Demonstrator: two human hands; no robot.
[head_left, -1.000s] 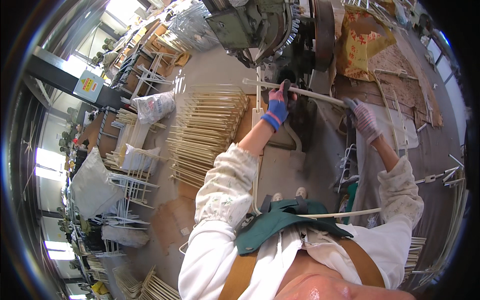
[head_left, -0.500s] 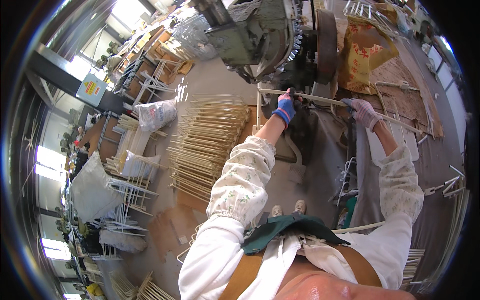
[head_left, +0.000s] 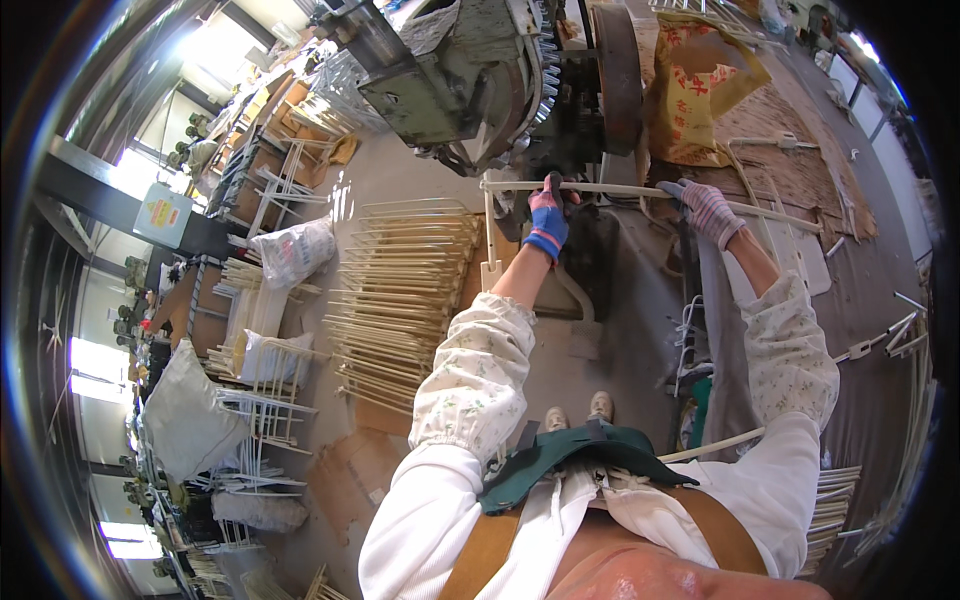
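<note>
Both my hands wear knit work gloves and hold a cream metal tube frame (head_left: 620, 188) in front of the machine. My left hand (head_left: 546, 218), in a blue and pink glove, is closed round the frame's long bar close to its left corner. From that corner a shorter leg runs down toward my left forearm. My right hand (head_left: 710, 212), in a striped pinkish glove, grips the bar farther right, with the bar's end reaching past it. Just beyond the left corner stands the green-grey machine (head_left: 430, 100) with a toothed gear (head_left: 548, 75) and a dark wheel (head_left: 615, 80).
Many similar cream frames (head_left: 400, 300) are stacked on the floor at left. A yellow printed sack (head_left: 690, 95) rests on a worn board at right. White bags (head_left: 190, 405) and metal racks line the left side. A grey cloth-covered surface (head_left: 740, 370) is beside my right arm.
The long bar lies more level in view than before, still in both hands. The whole view has shifted a little, with the machine now farther left.
</note>
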